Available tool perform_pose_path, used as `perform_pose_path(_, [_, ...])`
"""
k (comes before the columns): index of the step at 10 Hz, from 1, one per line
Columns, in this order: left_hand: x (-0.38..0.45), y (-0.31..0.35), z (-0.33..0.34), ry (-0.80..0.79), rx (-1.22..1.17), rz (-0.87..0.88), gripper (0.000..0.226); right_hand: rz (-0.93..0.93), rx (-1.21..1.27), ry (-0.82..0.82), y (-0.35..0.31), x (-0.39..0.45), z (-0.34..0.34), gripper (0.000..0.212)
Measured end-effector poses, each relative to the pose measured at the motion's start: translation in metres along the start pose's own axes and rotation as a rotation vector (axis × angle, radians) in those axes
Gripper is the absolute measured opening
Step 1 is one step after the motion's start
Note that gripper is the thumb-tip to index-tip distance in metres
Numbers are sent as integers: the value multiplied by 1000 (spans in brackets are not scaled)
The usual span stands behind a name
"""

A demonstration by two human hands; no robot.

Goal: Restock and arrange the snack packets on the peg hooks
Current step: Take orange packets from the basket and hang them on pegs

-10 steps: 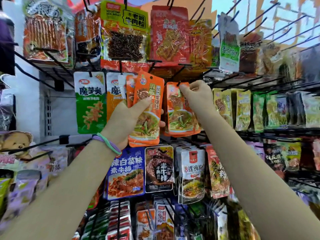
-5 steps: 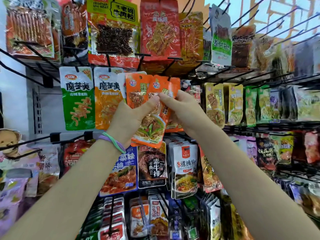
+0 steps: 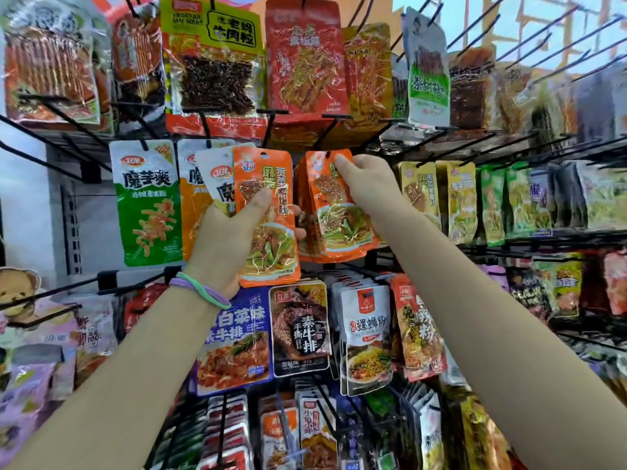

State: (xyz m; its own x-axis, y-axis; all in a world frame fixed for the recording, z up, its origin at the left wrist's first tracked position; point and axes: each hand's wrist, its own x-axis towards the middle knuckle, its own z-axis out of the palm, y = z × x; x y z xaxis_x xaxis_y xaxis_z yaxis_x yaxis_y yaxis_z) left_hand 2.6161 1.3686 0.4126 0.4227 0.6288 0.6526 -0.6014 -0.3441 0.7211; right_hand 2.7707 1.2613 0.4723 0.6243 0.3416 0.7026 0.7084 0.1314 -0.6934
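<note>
A wall of black peg hooks (image 3: 529, 144) fills the view, hung row upon row with snack packets. In the top row hang the biggest bags, among them a yellow-green one (image 3: 212, 59) with dark contents and a red one (image 3: 305, 62) beside it. In the middle row, at the left, hangs a green-and-white packet (image 3: 147, 201), with an orange-and-white packet (image 3: 191, 198) partly covered just to its right; further right hang yellow packets (image 3: 458, 198) and green ones (image 3: 492, 201). In the row below hang a blue packet (image 3: 234, 344), a dark brown one (image 3: 300, 329) and a white one (image 3: 366, 337).

Both forearms reach up from the bottom edge to the middle row. The left hand (image 3: 227, 239), with green and purple bands (image 3: 203, 290) on its wrist, grips an orange snack packet (image 3: 268, 215) upright in front of the display, thumb across its front and fingers curled behind; a white packet (image 3: 217, 181) is tucked in the same grip behind the orange one. Just to the right, a bunch of matching orange packets (image 3: 334, 212) hangs from a hook, and the right hand (image 3: 368, 184) pinches the top of the front one, its fingers closed on the packet's upper edge near the hook.
</note>
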Motion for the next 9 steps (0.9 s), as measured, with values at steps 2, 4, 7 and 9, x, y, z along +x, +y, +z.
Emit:
perform_pose_path(2, [0, -3, -2, 16, -24, -13, 20, -250, -248, 215, 4, -9, -3, 23])
perform_pose_path(4, [1, -3, 11, -40, -65, -14, 4, -224, 89, -79, -7, -38, -4, 37])
perform_pose_path(7, [1, -5, 11, -98, -3, -148, 47, -17, 274, -95, 2, -26, -9, 27])
perform_pose_path(9, [-5, 0, 4, -166, -36, -63, 39, -12, 53, 8, -3, -6, -5, 45])
